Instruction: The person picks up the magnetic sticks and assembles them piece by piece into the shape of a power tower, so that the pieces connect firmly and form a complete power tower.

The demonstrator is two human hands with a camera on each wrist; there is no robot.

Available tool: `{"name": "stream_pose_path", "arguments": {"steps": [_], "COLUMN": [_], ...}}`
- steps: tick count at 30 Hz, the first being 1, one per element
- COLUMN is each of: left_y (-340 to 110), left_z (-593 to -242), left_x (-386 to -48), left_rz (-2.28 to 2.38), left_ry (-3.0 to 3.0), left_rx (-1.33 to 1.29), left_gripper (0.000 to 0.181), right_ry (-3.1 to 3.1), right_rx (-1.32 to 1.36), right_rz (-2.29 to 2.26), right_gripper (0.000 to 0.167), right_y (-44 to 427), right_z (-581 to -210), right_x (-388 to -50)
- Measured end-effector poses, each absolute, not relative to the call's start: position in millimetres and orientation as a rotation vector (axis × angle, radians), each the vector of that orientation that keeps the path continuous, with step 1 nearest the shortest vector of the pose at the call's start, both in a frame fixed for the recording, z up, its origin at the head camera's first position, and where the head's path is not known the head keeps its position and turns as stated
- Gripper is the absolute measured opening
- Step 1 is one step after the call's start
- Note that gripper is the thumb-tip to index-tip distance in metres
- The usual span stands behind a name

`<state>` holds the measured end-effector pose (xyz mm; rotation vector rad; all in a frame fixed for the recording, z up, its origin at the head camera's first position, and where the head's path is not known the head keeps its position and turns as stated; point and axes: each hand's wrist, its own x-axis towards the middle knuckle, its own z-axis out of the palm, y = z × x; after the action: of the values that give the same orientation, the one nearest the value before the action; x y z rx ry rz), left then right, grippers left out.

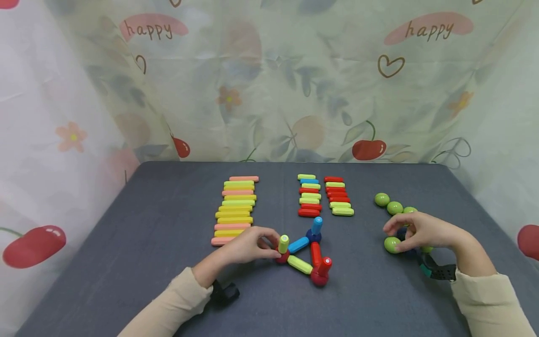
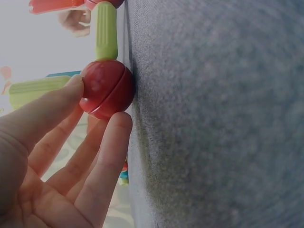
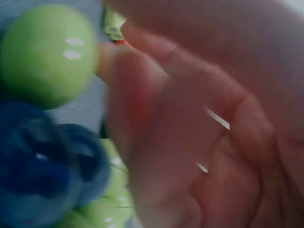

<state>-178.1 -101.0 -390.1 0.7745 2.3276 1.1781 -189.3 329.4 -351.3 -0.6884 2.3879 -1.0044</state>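
A triangle of magnetic sticks and balls lies mid-table. Its corners are a red ball at left, a dark blue ball at the back and another red ball in front. A blue stick, a red stick and a green stick join them. One short stick stands upright on each ball. My left hand pinches the left red ball between thumb and finger. At right, my right hand hovers over the ball group, thumb beside a green ball, fingers spread apart. Contact is unclear.
A column of long pink, yellow and green sticks lies left of centre. Two columns of shorter sticks lie behind the triangle. More green balls and dark blue balls are around the right hand. A printed curtain hangs behind the table.
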Motion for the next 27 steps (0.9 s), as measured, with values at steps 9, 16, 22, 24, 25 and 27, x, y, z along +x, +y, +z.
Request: {"name": "stream_pose_path", "arguments": {"steps": [9, 16, 22, 24, 25, 27], "left_y": [-101, -101, -101, -101, -101, -101], "left_z": [-390, -390, -391, -391, -391, -391], "left_x": [-178, -178, -178, -178, -178, -178], "left_rz": [1.171, 1.166, 1.155, 1.151, 1.151, 1.152], "left_ry": [2.326, 2.323, 2.337, 2.344, 2.344, 2.344], "left_rx": [0.776, 0.783, 0.793, 0.796, 0.795, 0.800], "left_gripper": [0.021, 0.021, 0.022, 0.022, 0.021, 0.021], "right_ry": [2.482, 2.657, 2.565, 2.503, 2.477, 2.446], "right_rx": [-0.701, -0.793, -0.868, -0.882, -0.877, -0.853], "right_rz": [-0.932, -1.035, -1.431, -1.519, -1.552, -1.596], "right_gripper": [0.034, 0.029, 0.030, 0.031, 0.032, 0.033], "right_y": [321, 287, 240, 227, 222, 213], "right_z": [-362, -348, -343, -345, -346, -348], "right_x": [-192, -192, -191, -192, -192, -193]}}
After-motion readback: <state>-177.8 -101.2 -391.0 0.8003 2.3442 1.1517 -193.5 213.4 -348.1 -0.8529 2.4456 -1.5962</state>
